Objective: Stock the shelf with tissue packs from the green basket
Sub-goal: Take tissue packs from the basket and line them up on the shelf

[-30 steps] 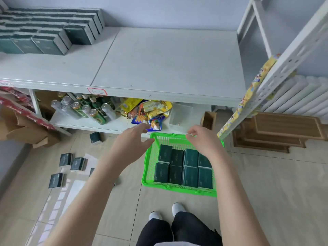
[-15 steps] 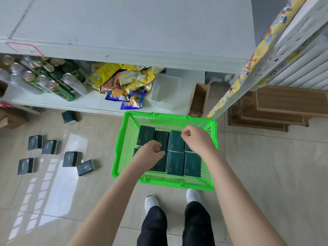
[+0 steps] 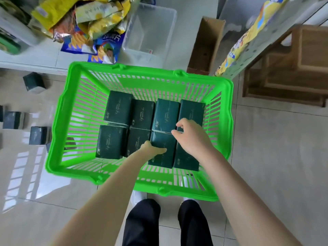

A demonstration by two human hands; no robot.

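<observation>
While the person bends over the green plastic basket (image 3: pixel 145 72) on the tiled floor (image 3: pixel 275 157), both hands are down inside it, in the middle of the picture. Eight dark green tissue packs (image 3: pixel 119 107) lie flat in there, in two rows of four, pressed side to side. Each is a soft, shiny block with small pale writing on top. Its long side runs from the bottom of the picture toward the top.

What matters most is the third pack in the near row (image 3: pixel 162 160), counting from the left. It sits between the two hands. The left hand (image 3: pixel 152 149) is on its left edge. The thumb lies flat on top and the fingers go down into the crack beside it, so it looks to me like this hand has hold of the pack. The right hand (image 3: pixel 194 139) is at the far right corner of that same pack, with its thumb and first finger bent over the line where the two rows meet. I cannot tell if it grips anything. The left hand is the closer one.

I think the pack must come straight up, since its neighbours hug it on three sides. A few loose packs (image 3: pixel 40 137) of the same kind lie on the floor at the left.
</observation>
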